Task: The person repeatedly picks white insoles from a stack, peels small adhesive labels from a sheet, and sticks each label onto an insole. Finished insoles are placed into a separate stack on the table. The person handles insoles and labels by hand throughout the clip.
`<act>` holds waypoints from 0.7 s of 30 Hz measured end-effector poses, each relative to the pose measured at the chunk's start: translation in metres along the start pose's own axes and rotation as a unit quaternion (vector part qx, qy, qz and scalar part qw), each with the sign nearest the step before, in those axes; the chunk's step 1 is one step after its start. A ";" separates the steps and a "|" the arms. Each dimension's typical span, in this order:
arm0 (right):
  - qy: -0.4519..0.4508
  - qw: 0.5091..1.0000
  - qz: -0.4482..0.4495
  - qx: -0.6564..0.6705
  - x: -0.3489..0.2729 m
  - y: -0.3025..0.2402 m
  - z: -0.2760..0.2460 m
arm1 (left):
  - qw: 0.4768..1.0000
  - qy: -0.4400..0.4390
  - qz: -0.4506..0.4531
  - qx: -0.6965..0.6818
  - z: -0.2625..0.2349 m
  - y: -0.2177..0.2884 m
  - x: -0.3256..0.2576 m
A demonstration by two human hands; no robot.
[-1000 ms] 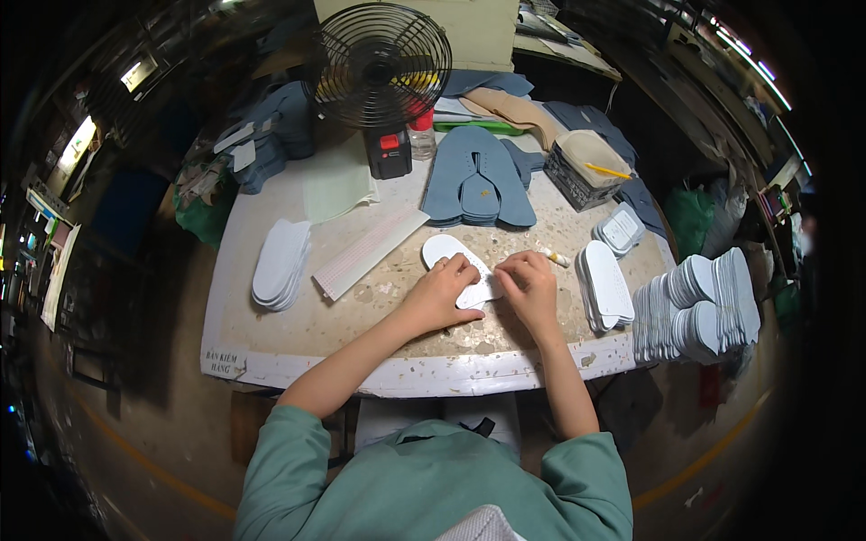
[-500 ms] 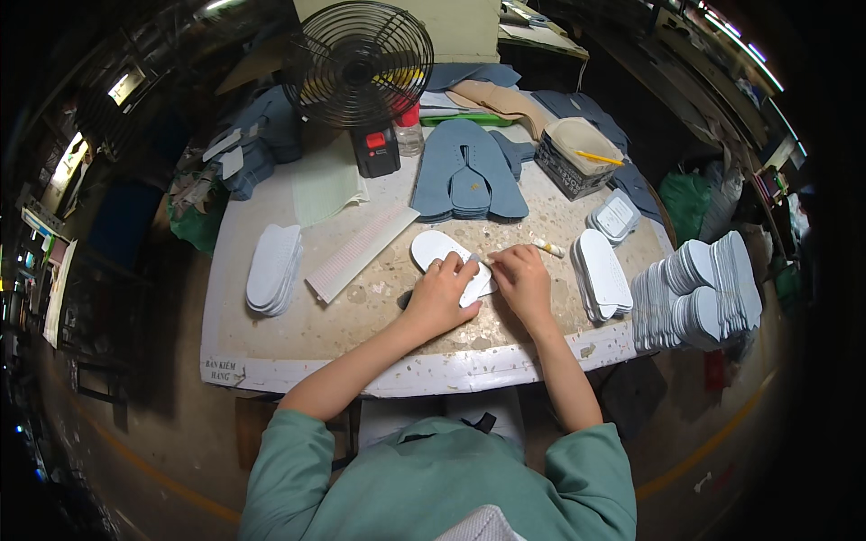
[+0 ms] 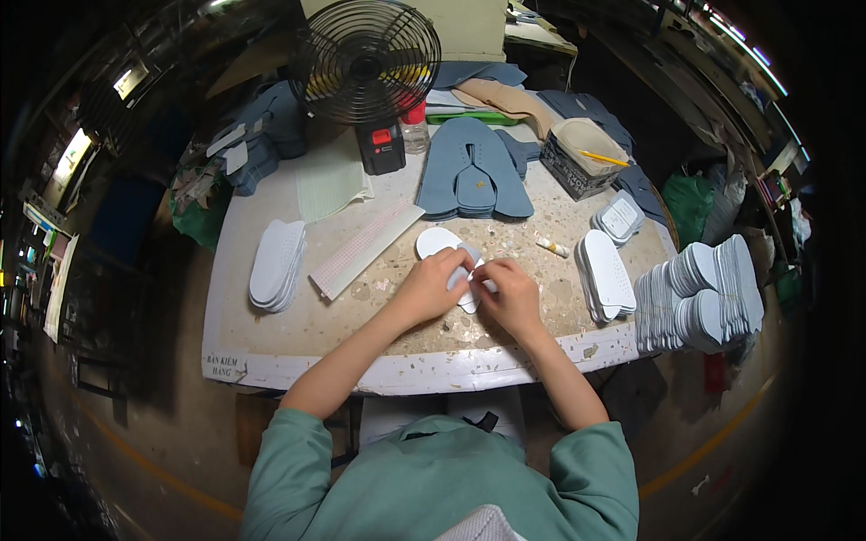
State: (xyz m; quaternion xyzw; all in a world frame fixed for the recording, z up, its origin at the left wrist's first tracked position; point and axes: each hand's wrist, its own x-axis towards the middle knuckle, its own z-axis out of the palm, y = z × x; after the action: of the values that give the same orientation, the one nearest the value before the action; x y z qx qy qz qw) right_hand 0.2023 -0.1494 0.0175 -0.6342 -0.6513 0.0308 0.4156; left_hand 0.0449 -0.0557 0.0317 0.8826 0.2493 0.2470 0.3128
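Note:
A white sole-shaped piece (image 3: 437,240) lies on the table in front of me, its lower part partly covered by my hands. My left hand (image 3: 431,290) rests over it with bent fingers, gripping a pale grey flap (image 3: 461,269) at its middle. Close beside it, my right hand (image 3: 511,300) has its fingers curled in a pinch at the piece's right edge. What lies between those fingertips is hidden. A short white-and-yellow stick (image 3: 552,247) lies past my right hand. Similar pieces form a left stack (image 3: 278,266) and a right stack (image 3: 605,275).
Bundled grey-white pieces (image 3: 695,298) stand at the table's right edge. Beyond my hands lie a printed strip (image 3: 365,252) and blue-grey cut parts (image 3: 478,162). A black fan (image 3: 365,68), a bottle (image 3: 416,137) and a box (image 3: 570,171) with a yellow pencil (image 3: 603,158) stand farther back.
My right hand has turned and curled, drawing slightly left and nearer to me. The pale grey flap now shows raised between my hands. The view has shifted a little.

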 end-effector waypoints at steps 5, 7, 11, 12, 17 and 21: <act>0.094 0.986 0.135 0.018 0.008 0.021 -0.016 | 0.989 0.013 0.039 0.144 0.015 0.009 -0.007; 0.076 0.985 0.148 0.050 0.008 0.023 -0.018 | 0.992 0.011 0.027 0.121 0.013 0.006 -0.005; 0.014 0.978 0.175 0.114 0.006 0.020 -0.013 | 0.990 0.022 0.043 0.132 0.010 0.004 -0.003; 0.007 0.979 0.167 0.120 0.006 0.019 -0.011 | 0.986 0.031 0.059 0.150 0.012 0.006 -0.005; 0.055 0.987 0.141 0.063 0.007 0.022 -0.011 | 0.984 0.056 0.040 0.162 0.021 0.011 -0.004; 0.014 0.983 0.155 0.100 0.004 0.022 -0.012 | 0.987 0.048 0.017 0.155 0.016 0.005 -0.003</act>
State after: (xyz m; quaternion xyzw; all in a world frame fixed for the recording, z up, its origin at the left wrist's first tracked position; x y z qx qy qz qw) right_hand 0.2275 -0.1474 0.0148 -0.6833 -0.5328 0.1508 0.4759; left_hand 0.0537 -0.0682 0.0230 0.9117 0.2839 0.2531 0.1553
